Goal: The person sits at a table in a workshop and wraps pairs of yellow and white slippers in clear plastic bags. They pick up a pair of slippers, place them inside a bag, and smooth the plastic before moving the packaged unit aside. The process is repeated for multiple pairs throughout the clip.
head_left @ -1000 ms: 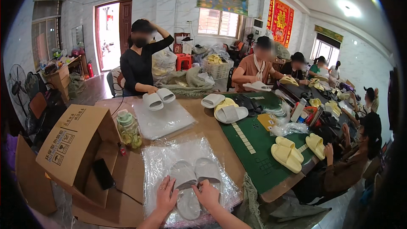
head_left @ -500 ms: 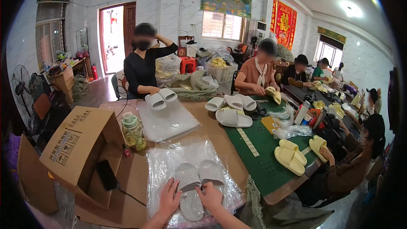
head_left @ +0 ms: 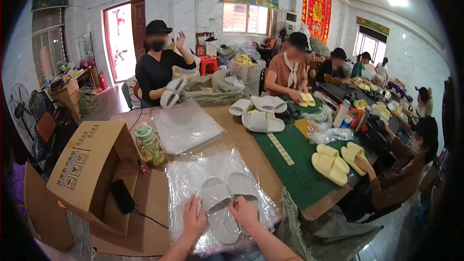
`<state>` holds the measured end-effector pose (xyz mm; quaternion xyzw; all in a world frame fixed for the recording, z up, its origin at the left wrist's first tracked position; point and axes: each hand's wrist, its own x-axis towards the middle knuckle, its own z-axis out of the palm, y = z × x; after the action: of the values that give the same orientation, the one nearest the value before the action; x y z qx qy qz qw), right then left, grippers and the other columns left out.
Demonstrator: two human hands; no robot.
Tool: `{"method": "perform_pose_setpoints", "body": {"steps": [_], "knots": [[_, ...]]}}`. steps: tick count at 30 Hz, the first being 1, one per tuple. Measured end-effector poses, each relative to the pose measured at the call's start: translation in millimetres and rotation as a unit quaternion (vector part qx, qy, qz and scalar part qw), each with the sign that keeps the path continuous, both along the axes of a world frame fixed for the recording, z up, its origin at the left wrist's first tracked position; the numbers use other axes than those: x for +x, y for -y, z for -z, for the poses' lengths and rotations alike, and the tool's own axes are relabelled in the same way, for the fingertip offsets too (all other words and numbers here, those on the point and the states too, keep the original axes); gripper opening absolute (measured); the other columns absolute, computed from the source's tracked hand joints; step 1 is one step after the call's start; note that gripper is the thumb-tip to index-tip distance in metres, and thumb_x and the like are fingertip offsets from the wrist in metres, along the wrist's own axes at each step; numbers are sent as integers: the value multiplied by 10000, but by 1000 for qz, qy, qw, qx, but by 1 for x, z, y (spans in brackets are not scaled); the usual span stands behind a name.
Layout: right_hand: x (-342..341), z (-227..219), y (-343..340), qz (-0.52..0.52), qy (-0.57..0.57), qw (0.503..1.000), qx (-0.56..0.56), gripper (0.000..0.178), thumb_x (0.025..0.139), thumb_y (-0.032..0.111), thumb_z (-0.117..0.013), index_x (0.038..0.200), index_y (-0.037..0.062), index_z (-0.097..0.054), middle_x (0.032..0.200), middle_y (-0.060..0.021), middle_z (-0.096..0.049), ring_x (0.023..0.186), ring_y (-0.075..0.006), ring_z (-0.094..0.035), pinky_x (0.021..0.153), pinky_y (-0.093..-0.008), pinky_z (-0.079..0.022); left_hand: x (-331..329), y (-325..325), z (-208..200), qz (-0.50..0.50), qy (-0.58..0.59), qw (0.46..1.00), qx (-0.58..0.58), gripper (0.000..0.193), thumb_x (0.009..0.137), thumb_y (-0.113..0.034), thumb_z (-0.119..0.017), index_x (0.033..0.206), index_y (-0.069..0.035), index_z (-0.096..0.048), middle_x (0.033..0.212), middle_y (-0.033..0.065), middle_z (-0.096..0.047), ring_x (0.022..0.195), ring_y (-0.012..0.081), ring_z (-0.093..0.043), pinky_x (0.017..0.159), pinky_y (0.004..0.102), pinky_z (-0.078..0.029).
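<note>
A pair of pale grey slippers (head_left: 224, 225) lies side by side on a stack of clear plastic bags (head_left: 186, 176) in front of me. Whether plastic film covers them is hard to tell. My left hand (head_left: 194, 217) rests at the outer edge of the left slipper, its fingers apart. Between the two slippers, by the straps, my right hand (head_left: 245, 212) has its fingers curled in a pinch on a slipper edge. Across the table a person in black holds a pair of white slippers (head_left: 172, 93).
At left stands an open cardboard box (head_left: 89, 164) with a black phone (head_left: 123, 197) and its cable. Beside it is a glass drink bottle (head_left: 150, 144). Another bag stack (head_left: 188, 128) lies ahead. White slippers (head_left: 263, 122) and yellow slippers (head_left: 330, 165) rest on the right, by seated co-workers.
My view has shifted slightly; my hands remain at the grey slippers. The person in black has tilted the white pair and moved a raised hand outward. A seated co-worker has lowered yellow slippers to the table.
</note>
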<state>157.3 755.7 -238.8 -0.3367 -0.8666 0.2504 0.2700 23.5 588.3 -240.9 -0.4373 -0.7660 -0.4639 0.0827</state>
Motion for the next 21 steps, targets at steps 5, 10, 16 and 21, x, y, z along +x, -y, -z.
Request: {"method": "perform_pose_setpoints", "body": {"steps": [5,10,16,21], "knots": [[31,-3,1,24,33,999,-12,290,843,359,-694,865,82,-612,657,-82,-648,614,-310,-658,583,-448,-508,7,-2,-8,22,113,992,44,470,916,-132,-533,1351,28,-451,1270,256,-502,1165,429,-527,999,462,-436],[65,-16,10,49,74,996,-20,325,842,398,-688,859,81,-622,702,-86,-664,650,-302,-666,619,-451,-524,1,-2,3,41,56,998,10,390,931,-134,-510,1274,52,-527,1226,256,-572,1141,446,-557,1008,473,-435],[63,-25,3,23,145,988,40,406,843,418,-660,912,20,-618,890,-149,-647,896,-316,-660,738,-442,-530,-3,-9,11,55,-32,997,-45,335,922,-153,-516,1148,52,-653,1240,224,-627,1213,438,-531,1063,486,-390],[60,-20,-4,-3,87,996,19,333,833,384,-648,833,52,-622,862,-134,-648,842,-326,-653,726,-450,-525,-5,-8,15,62,-20,996,-66,339,926,-184,-509,1117,38,-679,1256,222,-621,1241,438,-507,1085,491,-363]]}}
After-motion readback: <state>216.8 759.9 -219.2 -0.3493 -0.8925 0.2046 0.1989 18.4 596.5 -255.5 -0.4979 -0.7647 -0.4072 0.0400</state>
